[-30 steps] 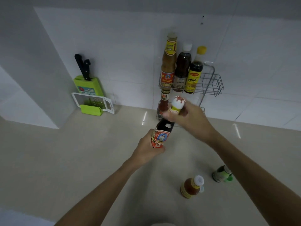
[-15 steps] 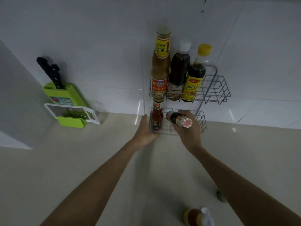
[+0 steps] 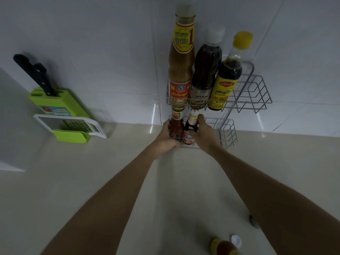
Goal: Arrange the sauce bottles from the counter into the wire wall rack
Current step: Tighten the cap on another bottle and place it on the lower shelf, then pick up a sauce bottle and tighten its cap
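The wire wall rack [image 3: 255,92] has two tiers. Its upper tier holds three bottles: a tall tan sauce bottle [image 3: 181,70], a dark bottle with a white cap [image 3: 205,70] and a dark bottle with a yellow cap [image 3: 227,78]. In the lower tier [image 3: 228,133] a red chili sauce bottle [image 3: 176,126] stands at the left, with my left hand [image 3: 166,138] curled around its left side and the rack's front wire. My right hand [image 3: 204,133] grips a dark white-capped sauce bottle [image 3: 190,129], upright beside the red one.
On the beige counter [image 3: 110,172] near me stands a small amber bottle with a white cap [image 3: 225,245]; another small object [image 3: 253,220] peeks from behind my right forearm. A green knife block with black-handled knives [image 3: 53,100] and a grater [image 3: 71,126] sit at the left wall.
My right hand has turned the dark white-capped bottle from lying sideways to upright and set it into the lower tier beside the red bottle. My left hand has closed in on the red bottle.
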Demonstrator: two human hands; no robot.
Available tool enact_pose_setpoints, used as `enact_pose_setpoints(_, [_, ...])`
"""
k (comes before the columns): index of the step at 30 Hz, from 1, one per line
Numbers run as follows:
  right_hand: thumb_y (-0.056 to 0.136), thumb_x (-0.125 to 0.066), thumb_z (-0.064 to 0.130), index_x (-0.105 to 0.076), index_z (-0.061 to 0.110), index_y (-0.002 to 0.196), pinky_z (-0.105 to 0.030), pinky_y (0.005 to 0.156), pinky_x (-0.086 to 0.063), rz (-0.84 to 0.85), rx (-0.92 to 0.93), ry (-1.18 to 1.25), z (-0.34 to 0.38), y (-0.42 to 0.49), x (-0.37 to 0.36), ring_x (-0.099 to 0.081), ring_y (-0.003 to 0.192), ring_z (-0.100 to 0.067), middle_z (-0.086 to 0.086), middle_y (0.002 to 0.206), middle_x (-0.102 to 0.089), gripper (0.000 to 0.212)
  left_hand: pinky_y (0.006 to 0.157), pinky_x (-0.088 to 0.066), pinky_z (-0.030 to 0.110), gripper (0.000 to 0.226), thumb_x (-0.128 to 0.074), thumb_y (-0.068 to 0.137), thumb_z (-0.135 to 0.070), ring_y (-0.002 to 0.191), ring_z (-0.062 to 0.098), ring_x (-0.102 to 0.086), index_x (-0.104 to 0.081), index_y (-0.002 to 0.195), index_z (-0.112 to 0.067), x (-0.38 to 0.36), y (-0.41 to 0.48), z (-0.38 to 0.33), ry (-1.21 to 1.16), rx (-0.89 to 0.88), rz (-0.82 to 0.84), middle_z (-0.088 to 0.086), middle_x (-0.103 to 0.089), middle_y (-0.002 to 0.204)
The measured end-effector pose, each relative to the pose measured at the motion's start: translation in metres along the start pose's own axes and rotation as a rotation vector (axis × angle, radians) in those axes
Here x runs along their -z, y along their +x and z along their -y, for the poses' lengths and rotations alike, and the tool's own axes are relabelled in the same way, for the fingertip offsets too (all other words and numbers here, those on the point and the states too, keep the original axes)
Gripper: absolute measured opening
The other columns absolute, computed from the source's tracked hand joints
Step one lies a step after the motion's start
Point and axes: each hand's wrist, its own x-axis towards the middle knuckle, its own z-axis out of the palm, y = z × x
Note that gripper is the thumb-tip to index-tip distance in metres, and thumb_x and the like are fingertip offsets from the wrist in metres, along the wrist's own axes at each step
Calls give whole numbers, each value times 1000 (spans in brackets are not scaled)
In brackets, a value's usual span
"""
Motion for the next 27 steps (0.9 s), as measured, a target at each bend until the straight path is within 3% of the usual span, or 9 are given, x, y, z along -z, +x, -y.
enact_pose_setpoints(5, [84,-65,11,-37,10,128,-30,77,-40,68,-42,-5,-1,-3,0,-58,112,-33,-14,125,-60,51,95,-38,32,101,-63,75,16,127,22,-41,-10,153,-23,-4,-2,-3,5,3,-19,-4,-40,128])
enact_pose_setpoints(8, [86,-63,7,-25,7,141,-29,84,-39,111,-31,-5,3,-11,3,-52,123,-35,-17,136,-52,67,103,-35,34,108,-62,78,14,141,26,-31,5,155,-23,-6,-9,-9,0,31,-24,2,-30,152])
enact_pose_setpoints(10, [88,-60,6,-18,6,147,-33,96,-37,50,-45,26,7,-25,9,-40,135,-33,-16,148,-41,72,110,-30,36,108,-61,81,11,147,26,-22,12,154,-21,-9,-18,-12,10,52,-54,3,-13,163])
enact_pose_setpoints(13, [91,-54,4,-20,11,149,-40,114,-29,-50,23,7,1,-62,23,-30,142,-28,-11,155,-32,67,108,-31,32,97,-63,84,2,143,23,-29,-1,156,-18,-17,-37,-9,60,4,-168,0,-25,159])
enact_pose_setpoints(16, [91,-50,-2,-33,15,145,-31,111,-33,-47,114,-43,-18,-120,36,-40,137,-25,-6,151,-40,59,98,-31,24,78,-63,85,-2,127,9,-37,-25,150,-23,-35,-65,13,36,-120,-220,-10,-41,139])
enact_pose_setpoints(19, [91,-47,-5,-40,12,142,-21,107,-32,10,139,-109,-48,-181,38,-46,132,-22,-6,148,-45,54,100,-31,25,71,-59,87,-2,131,4,-34,-31,148,-27,-59,-97,48,36,-141,-202,-9,-37,151])
enact_pose_setpoints(23, [86,-49,-9,-53,10,132,-34,95,-50,44,159,-221,-98,-246,34,-64,111,-30,-14,135,-59,50,116,-27,30,69,-57,86,5,140,6,-33,-36,146,-23,-97,-139,91,67,-154,-121,-8,-38,152])
enact_pose_setpoints(25, [80,-54,-12,-55,6,131,-36,90,-52,122,150,-284,-121,-271,30,-65,105,-35,-18,130,-61,54,113,-27,26,71,-54,84,9,141,6,-33,-37,145,-22,-113,-159,108,114,-152,-65,-7,-39,152])
enact_pose_setpoints(27, [82,-52,-7,-52,6,132,-41,98,-49,201,165,-355,-142,-290,23,-59,115,-36,-18,133,-58,52,104,-29,19,75,-52,81,13,136,2,-34,-37,145,-24,-124,-175,122,198,-154,21,-8,-39,151])
